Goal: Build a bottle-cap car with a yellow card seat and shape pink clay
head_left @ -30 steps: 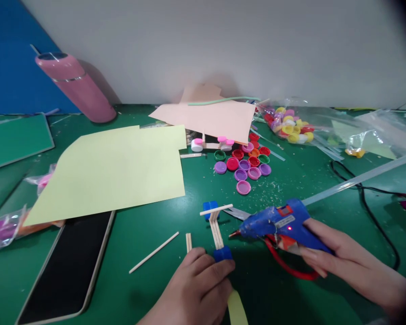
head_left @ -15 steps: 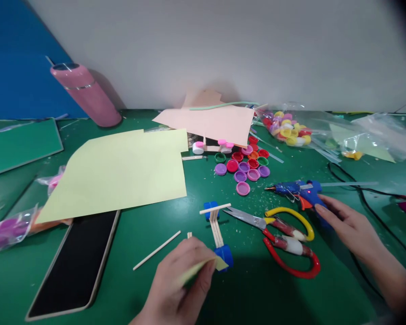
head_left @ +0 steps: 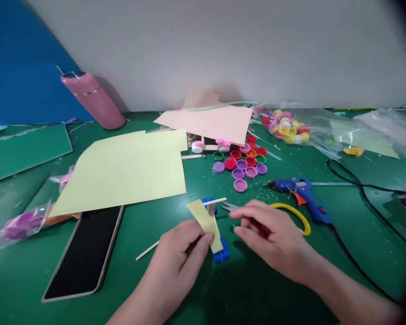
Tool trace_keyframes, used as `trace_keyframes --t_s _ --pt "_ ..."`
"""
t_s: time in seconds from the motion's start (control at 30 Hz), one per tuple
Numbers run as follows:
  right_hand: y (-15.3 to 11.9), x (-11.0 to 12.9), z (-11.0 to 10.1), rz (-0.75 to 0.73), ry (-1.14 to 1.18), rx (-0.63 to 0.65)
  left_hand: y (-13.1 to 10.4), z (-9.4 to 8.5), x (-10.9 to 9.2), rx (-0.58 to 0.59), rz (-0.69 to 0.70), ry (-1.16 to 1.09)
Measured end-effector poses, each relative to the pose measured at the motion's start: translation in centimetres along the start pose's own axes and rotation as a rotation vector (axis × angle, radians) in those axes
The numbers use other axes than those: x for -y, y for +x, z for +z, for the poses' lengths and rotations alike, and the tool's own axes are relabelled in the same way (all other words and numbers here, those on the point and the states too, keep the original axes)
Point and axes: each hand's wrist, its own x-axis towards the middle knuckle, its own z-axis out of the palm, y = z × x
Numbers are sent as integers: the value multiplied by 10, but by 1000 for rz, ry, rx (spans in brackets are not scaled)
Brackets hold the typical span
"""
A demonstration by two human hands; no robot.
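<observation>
My left hand pinches a small yellow paper strip between thumb and fingers. Behind and partly under the strip is a little frame of wooden sticks with blue bottle caps at its ends and a stick across the top. To the right, my right hand hovers with fingers bent and apart, holding nothing that I can see. It covers much of the scissors, whose yellow handle shows past it. The blue glue gun lies beyond this hand, untouched.
Colourful bottle caps lie loose at the middle, with a plastic bag of caps behind. A large yellow sheet overlaps a phone. A pink bottle leans at the wall. The glue gun's black cord runs along the right.
My right hand has let go of the glue gun and come left over the scissors. My left hand has turned the yellow strip, which now shows its flat side beside the stick frame.
</observation>
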Motion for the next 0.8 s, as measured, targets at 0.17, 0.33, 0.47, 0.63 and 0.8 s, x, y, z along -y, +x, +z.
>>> trace_keyframes --t_s 0.17,0.33,0.47,0.63,0.8 --pt "21 5 22 -20 158 43 5 1 -3 66 -58 -14" --pt "27 -1 31 -15 220 -15 11 5 4 76 -144 -70" --pt "31 -7 38 99 346 -45 13 9 12 57 -177 -94" --pt "37 -13 43 176 464 -57 13 13 18 68 -213 -117" --pt "37 -14 43 183 415 -47 12 16 19 52 -205 -111"
